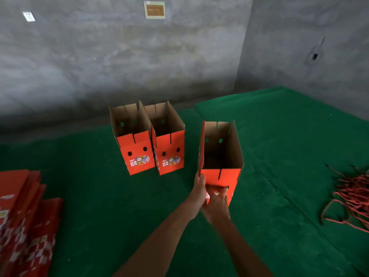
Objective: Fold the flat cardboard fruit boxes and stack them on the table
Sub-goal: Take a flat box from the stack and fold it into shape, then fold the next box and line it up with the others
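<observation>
Three folded red cardboard fruit boxes stand open-topped on the green felt table (pixel 99 206). Two of them, a left box (pixel 135 154) and a second box (pixel 169 152), stand side by side at the back. The third box (pixel 221 156) is nearer and to the right, and both my hands are on its near end. My left hand (pixel 199 190) grips the box's near left corner. My right hand (pixel 216 204) lies against the near face, its fingers reaching up to the handle holes. A stack of flat red boxes (pixel 26 216) lies at the left edge.
A tangle of red cord handles (pixel 351 194) lies at the right on the felt. Grey concrete walls close off the back and the right side. A seam in the felt runs diagonally past the near box.
</observation>
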`<state>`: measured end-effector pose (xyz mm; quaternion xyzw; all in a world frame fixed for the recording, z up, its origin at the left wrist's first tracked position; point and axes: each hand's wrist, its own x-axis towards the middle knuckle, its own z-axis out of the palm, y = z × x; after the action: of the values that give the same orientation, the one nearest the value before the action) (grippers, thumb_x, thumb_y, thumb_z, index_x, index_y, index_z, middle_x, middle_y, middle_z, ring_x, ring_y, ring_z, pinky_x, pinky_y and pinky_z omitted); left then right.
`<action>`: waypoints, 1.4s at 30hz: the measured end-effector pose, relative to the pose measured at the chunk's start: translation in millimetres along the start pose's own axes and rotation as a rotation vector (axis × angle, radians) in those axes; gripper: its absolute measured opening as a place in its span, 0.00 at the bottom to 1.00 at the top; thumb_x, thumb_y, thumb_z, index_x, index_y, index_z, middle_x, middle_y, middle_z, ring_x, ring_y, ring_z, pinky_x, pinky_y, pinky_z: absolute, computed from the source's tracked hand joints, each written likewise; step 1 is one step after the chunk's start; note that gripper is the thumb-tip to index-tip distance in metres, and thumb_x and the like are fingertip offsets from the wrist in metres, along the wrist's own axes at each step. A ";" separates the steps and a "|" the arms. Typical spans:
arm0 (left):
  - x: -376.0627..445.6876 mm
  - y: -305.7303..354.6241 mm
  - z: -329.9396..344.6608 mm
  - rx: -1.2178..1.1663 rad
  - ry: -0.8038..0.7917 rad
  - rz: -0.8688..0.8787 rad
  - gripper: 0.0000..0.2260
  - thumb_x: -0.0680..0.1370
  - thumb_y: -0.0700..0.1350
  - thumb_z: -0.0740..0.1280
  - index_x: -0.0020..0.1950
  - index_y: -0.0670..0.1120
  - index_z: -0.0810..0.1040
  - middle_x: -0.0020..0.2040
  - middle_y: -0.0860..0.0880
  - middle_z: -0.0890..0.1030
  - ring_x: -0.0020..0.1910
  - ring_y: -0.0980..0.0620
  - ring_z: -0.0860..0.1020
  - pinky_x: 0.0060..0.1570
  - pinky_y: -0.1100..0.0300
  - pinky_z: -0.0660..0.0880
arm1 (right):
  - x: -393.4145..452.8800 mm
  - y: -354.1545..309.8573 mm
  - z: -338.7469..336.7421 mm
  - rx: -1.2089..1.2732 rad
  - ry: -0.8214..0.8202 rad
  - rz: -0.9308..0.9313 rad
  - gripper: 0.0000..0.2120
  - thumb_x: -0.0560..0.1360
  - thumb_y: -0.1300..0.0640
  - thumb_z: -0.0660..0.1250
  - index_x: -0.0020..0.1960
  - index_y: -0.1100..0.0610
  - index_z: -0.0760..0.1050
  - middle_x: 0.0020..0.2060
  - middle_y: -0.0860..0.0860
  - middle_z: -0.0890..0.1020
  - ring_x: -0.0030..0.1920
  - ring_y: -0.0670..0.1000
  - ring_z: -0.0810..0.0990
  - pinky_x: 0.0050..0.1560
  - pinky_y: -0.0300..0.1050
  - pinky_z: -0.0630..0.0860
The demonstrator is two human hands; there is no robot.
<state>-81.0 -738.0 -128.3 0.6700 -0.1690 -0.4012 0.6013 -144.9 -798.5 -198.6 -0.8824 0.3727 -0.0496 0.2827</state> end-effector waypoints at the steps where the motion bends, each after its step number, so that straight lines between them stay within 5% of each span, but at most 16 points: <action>1: 5.3 8.0 -2.2 -0.021 -0.014 -0.019 0.23 0.88 0.54 0.45 0.82 0.48 0.56 0.76 0.42 0.69 0.75 0.45 0.68 0.76 0.46 0.63 | 11.7 4.2 -5.0 0.032 0.025 -0.043 0.23 0.81 0.56 0.65 0.76 0.53 0.71 0.81 0.60 0.59 0.79 0.66 0.57 0.77 0.54 0.63; 4: 12.0 28.6 -8.1 -0.055 -0.048 0.016 0.22 0.88 0.57 0.45 0.81 0.51 0.58 0.74 0.48 0.71 0.71 0.52 0.72 0.75 0.53 0.64 | 33.9 15.1 -14.7 0.146 0.086 -0.083 0.21 0.81 0.60 0.65 0.74 0.52 0.74 0.82 0.64 0.50 0.76 0.63 0.69 0.70 0.47 0.72; 6: 10.7 35.5 -15.6 -0.014 -0.047 0.079 0.18 0.87 0.58 0.44 0.76 0.58 0.60 0.64 0.59 0.72 0.59 0.65 0.76 0.62 0.66 0.70 | 34.9 15.3 -14.9 0.176 0.171 -0.042 0.18 0.81 0.59 0.65 0.71 0.56 0.77 0.80 0.63 0.60 0.71 0.62 0.75 0.66 0.48 0.74; 8: -1.1 36.7 -27.1 0.117 -0.062 0.113 0.16 0.87 0.57 0.46 0.76 0.61 0.57 0.65 0.64 0.67 0.63 0.66 0.74 0.60 0.71 0.70 | 26.0 7.9 -12.4 0.228 0.295 -0.082 0.13 0.81 0.61 0.66 0.64 0.61 0.81 0.70 0.61 0.75 0.67 0.61 0.78 0.63 0.51 0.76; 11: -25.8 16.2 -65.5 0.447 0.012 0.250 0.25 0.87 0.58 0.53 0.83 0.53 0.56 0.81 0.55 0.59 0.78 0.56 0.62 0.73 0.60 0.60 | -1.4 -23.0 -8.2 0.332 0.402 -0.244 0.10 0.80 0.65 0.68 0.59 0.62 0.82 0.59 0.57 0.82 0.60 0.58 0.81 0.60 0.54 0.80; 15: -85.0 -9.2 -147.3 0.792 0.229 0.438 0.20 0.85 0.55 0.60 0.78 0.56 0.68 0.76 0.57 0.69 0.71 0.65 0.67 0.73 0.61 0.65 | -40.7 -86.0 11.4 0.397 0.382 -0.412 0.11 0.80 0.62 0.69 0.62 0.61 0.82 0.61 0.54 0.82 0.63 0.53 0.80 0.65 0.51 0.77; 18: -139.9 -19.3 -210.8 0.960 0.443 0.518 0.17 0.84 0.50 0.65 0.73 0.52 0.76 0.74 0.54 0.73 0.72 0.59 0.71 0.74 0.64 0.63 | -68.7 -141.9 33.4 0.473 0.258 -0.471 0.13 0.82 0.57 0.67 0.65 0.57 0.80 0.65 0.49 0.80 0.66 0.47 0.77 0.69 0.46 0.72; 22: -235.2 -27.9 -306.6 1.147 0.774 0.503 0.15 0.80 0.45 0.71 0.67 0.46 0.81 0.68 0.47 0.79 0.68 0.47 0.77 0.75 0.46 0.65 | -111.4 -233.7 81.3 0.561 0.093 -0.690 0.12 0.82 0.57 0.68 0.64 0.56 0.80 0.63 0.46 0.80 0.65 0.44 0.77 0.68 0.44 0.72; 25: -308.2 -37.9 -375.7 1.181 0.944 0.375 0.15 0.81 0.49 0.67 0.67 0.47 0.81 0.67 0.46 0.80 0.69 0.45 0.76 0.77 0.42 0.61 | -150.0 -297.1 121.9 0.551 -0.087 -0.773 0.16 0.81 0.53 0.69 0.68 0.53 0.77 0.64 0.42 0.77 0.65 0.38 0.74 0.67 0.41 0.72; 28: -371.6 -50.8 -437.7 1.181 1.039 0.063 0.23 0.84 0.58 0.55 0.78 0.52 0.68 0.78 0.47 0.67 0.80 0.46 0.59 0.81 0.41 0.45 | -191.5 -348.0 154.8 0.481 -0.369 -0.776 0.19 0.81 0.45 0.68 0.70 0.41 0.68 0.61 0.29 0.70 0.61 0.24 0.68 0.57 0.28 0.69; 31: -415.7 -68.7 -486.4 1.145 1.163 -0.191 0.31 0.83 0.63 0.57 0.83 0.53 0.55 0.84 0.44 0.51 0.83 0.40 0.44 0.79 0.40 0.37 | -223.3 -381.5 182.0 0.632 -0.665 -0.635 0.18 0.80 0.49 0.71 0.67 0.47 0.70 0.59 0.39 0.81 0.58 0.37 0.80 0.56 0.35 0.78; 35: -444.4 -87.6 -513.7 1.121 1.231 -0.311 0.43 0.79 0.72 0.54 0.84 0.47 0.46 0.84 0.43 0.43 0.82 0.41 0.38 0.79 0.41 0.37 | -241.9 -399.2 204.8 0.651 -0.546 -0.534 0.11 0.80 0.58 0.70 0.61 0.57 0.75 0.53 0.50 0.83 0.53 0.50 0.84 0.47 0.32 0.79; 38: -444.7 -95.7 -512.5 1.169 1.155 -0.294 0.40 0.80 0.71 0.50 0.85 0.51 0.44 0.83 0.46 0.38 0.80 0.43 0.34 0.79 0.39 0.38 | -240.8 -403.3 210.1 0.554 -0.517 -0.457 0.13 0.79 0.57 0.70 0.59 0.65 0.75 0.54 0.59 0.81 0.46 0.54 0.83 0.43 0.42 0.82; 42: -435.1 -91.2 -498.0 1.140 1.101 -0.307 0.30 0.83 0.66 0.52 0.83 0.55 0.56 0.84 0.48 0.45 0.81 0.40 0.35 0.74 0.35 0.29 | -230.5 -399.4 197.7 0.589 -0.641 -0.203 0.17 0.74 0.55 0.71 0.60 0.57 0.71 0.51 0.51 0.82 0.48 0.49 0.84 0.42 0.45 0.82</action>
<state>-5.6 -75.7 -91.1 0.9909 0.0666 0.0564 0.1022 0.3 -324.4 -121.3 -0.7671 0.1477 0.0950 0.6170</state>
